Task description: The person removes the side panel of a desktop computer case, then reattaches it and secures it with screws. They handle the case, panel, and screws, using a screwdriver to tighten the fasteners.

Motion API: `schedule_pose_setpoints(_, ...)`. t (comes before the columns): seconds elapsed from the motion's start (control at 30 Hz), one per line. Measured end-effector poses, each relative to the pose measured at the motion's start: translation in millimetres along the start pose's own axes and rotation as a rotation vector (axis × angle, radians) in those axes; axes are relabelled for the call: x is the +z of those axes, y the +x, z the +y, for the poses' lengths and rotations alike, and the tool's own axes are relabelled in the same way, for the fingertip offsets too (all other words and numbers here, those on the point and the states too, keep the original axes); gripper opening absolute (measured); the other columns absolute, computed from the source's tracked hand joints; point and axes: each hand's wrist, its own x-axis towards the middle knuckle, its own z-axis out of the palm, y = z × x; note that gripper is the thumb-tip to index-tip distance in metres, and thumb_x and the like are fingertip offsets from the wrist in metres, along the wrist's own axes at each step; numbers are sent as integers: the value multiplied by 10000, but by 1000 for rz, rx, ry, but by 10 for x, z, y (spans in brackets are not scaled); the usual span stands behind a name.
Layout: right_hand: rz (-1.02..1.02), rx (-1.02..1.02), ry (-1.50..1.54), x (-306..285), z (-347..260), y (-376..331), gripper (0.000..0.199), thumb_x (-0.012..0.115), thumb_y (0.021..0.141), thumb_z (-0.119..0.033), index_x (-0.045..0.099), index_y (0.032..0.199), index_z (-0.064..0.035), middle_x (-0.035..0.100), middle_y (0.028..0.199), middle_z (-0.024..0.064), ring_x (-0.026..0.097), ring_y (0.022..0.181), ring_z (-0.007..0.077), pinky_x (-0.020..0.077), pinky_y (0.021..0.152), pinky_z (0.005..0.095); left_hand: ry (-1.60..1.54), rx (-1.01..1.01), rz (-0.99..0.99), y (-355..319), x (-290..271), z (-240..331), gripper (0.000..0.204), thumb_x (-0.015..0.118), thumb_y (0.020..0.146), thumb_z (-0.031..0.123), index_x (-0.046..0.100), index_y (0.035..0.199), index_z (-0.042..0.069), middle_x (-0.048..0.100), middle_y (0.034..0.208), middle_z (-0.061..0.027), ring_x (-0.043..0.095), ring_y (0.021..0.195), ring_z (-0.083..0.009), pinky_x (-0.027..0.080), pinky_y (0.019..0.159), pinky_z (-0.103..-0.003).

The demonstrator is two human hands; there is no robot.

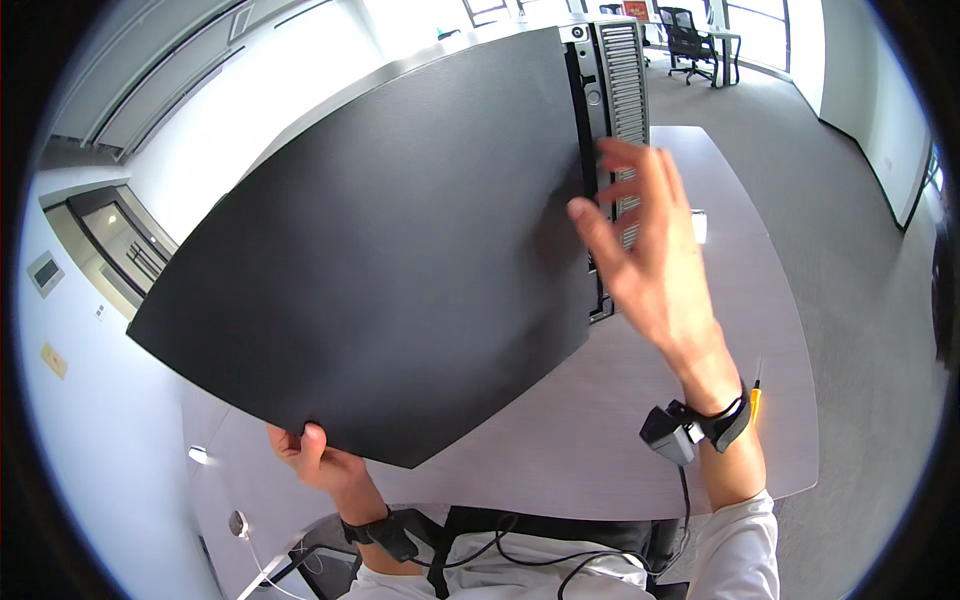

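Observation:
A large flat black side panel (380, 240) is tilted up in front of me and fills the middle of the view. My left hand (312, 462) grips its lower left edge, thumb on the near face and fingers behind. Beside the panel's right edge, my right hand (650, 255) is open, fingers spread and holding nothing; whether a fingertip touches the edge, I cannot tell. Behind the panel stands what looks like a computer case (627, 85), showing a ridged, slotted front strip and a metal frame. The panel hides most of it.
Everything stands on a pale table (730, 290) with rounded corners. A screwdriver (756, 403) with a yellow handle lies at its right side. Cables (540, 552) run from the wrist straps across my lap. An office chair (688, 42) and another desk are far off at the right.

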Motion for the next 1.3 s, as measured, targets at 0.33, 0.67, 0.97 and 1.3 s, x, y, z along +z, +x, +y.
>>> schedule_pose_setpoints(0.33, 185, 114, -60, -154, 380, 82, 509, 623, 1037, -340, 514, 1387, 12, 526, 1364, 241, 518, 1304, 409, 430, 1095, 478, 81, 12, -48, -21, 141, 93, 372, 708, 797, 122, 672, 1132, -38, 695, 1046, -97, 659, 943, -192, 504, 889, -306)
schedule_pose_setpoints(0.67, 113, 154, 51, -36, 457, 59, 653, 605, 1040, -406, 417, 1478, 39, 469, 1425, 276, 485, 1353, 416, 395, 1137, 484, 122, 22, -44, -1, 250, 25, 187, 691, 864, 87, 640, 1031, 19, 661, 985, -56, 608, 906, -138, 474, 883, -280)
schedule_pose_setpoints(0.97, 15, 160, 185, -9, 349, 48, 864, 766, 939, -354, 312, 1504, 116, 483, 1405, 297, 505, 1322, 417, 405, 1134, 456, 221, 49, -56, -89, 463, 62, 156, 681, 949, 118, 567, 1022, 40, 620, 1037, -36, 576, 930, -123, 448, 916, -289)
schedule_pose_setpoints(1.3, 81, 62, 70, 6, 337, 44, 978, 905, 800, -226, 304, 1501, 97, 497, 1368, 268, 514, 1284, 417, 441, 1103, 450, 282, 126, -83, -70, 626, -83, 138, 649, 988, 130, 538, 1000, 48, 548, 1096, -28, 532, 970, -136, 414, 947, -301)
